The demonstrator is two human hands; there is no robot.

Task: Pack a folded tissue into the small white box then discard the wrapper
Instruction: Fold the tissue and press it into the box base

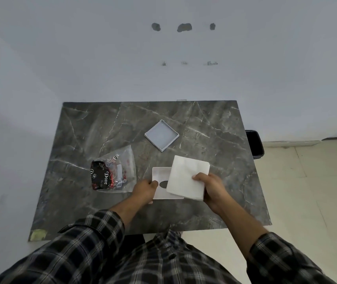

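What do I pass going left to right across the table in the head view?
Wrapper → left hand → small white box → folded tissue → right hand → black bin off the table's right edge. The lid, farther back, is left out.

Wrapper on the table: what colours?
Clear plastic wrapper with black and red print, seen in the head view.

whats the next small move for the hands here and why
Probably lower the folded tissue into the small white box. The right hand holds the tissue tilted over the box's right side, not yet inside, while the left hand steadies the box's left edge. The lid lies apart, and the wrapper still sits on the table.
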